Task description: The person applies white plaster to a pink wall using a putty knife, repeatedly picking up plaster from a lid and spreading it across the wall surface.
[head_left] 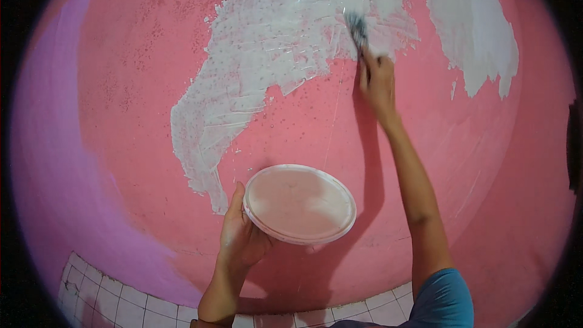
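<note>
My right hand (378,80) is raised against a pink wall (121,85) and grips a paintbrush (358,30) whose bristles press on a wet white painted patch (273,42). Lower down, my left hand (240,231) holds a round white plastic lid (299,203) by its left rim, flat side up, a little off the wall. The lid's face is pale and smeared. A second, separate white patch (477,36) lies on the wall to the right of the brush.
White floor tiles (115,304) with dark grout run along the foot of the wall at the bottom. The wall's left part looks purple-tinted. A dark edge (574,146) shows at the far right.
</note>
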A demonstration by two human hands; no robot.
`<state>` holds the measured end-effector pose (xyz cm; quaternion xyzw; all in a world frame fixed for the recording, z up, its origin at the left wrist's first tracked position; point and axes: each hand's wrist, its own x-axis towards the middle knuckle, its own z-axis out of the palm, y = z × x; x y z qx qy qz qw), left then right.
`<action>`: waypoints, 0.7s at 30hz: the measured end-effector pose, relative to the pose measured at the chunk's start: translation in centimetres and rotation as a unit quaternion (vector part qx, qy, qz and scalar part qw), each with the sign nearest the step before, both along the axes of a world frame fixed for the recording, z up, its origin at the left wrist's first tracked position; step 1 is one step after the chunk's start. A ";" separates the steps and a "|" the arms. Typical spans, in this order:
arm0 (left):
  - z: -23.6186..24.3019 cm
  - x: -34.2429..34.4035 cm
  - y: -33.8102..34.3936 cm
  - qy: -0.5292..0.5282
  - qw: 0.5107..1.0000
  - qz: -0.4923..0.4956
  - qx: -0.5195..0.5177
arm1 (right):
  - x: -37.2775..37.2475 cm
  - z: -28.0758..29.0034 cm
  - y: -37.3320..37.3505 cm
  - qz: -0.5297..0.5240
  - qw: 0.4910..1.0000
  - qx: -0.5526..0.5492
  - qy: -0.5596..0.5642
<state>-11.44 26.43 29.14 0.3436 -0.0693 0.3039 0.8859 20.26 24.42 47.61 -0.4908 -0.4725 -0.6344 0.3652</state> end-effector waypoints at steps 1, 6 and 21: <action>0.0 -0.2 -0.1 0.003 1.000 -0.006 -0.001 | -0.1 -3.1 -0.6 0.022 1.000 -0.018 0.000; 0.0 -0.2 0.6 -0.017 1.000 -0.013 -0.005 | -1.9 -2.4 -2.0 0.041 0.999 -0.001 0.011; -1.4 -0.4 0.8 -0.017 1.000 -0.008 0.001 | -2.3 2.3 1.9 -0.004 0.998 -0.008 -0.055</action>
